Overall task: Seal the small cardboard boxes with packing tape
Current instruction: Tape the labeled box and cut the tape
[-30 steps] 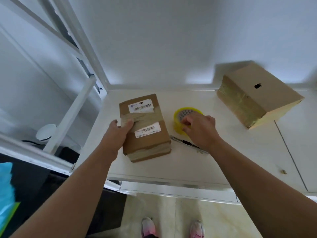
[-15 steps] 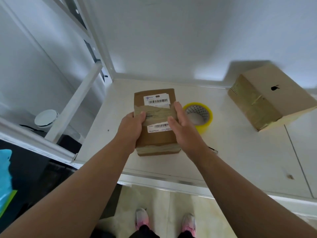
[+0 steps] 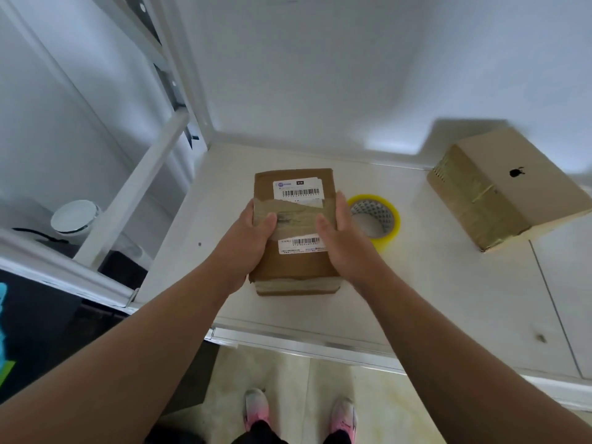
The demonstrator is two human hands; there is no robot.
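Two hands clasp the small cardboard box (image 3: 298, 267), which lies flat on the white table (image 3: 432, 283). The left hand (image 3: 248, 238) wraps the box's left side, its thumb laid on the band of tape across the top. The right hand (image 3: 344, 241) grasps the box's right side, thumb on the same band and fingers along the edge. Two barcode labels show on the box's top. Just right of the box, a yellow tape roll (image 3: 392, 229) lies flat. Farther right, well apart from the box, rests a larger cardboard box (image 3: 509, 193).
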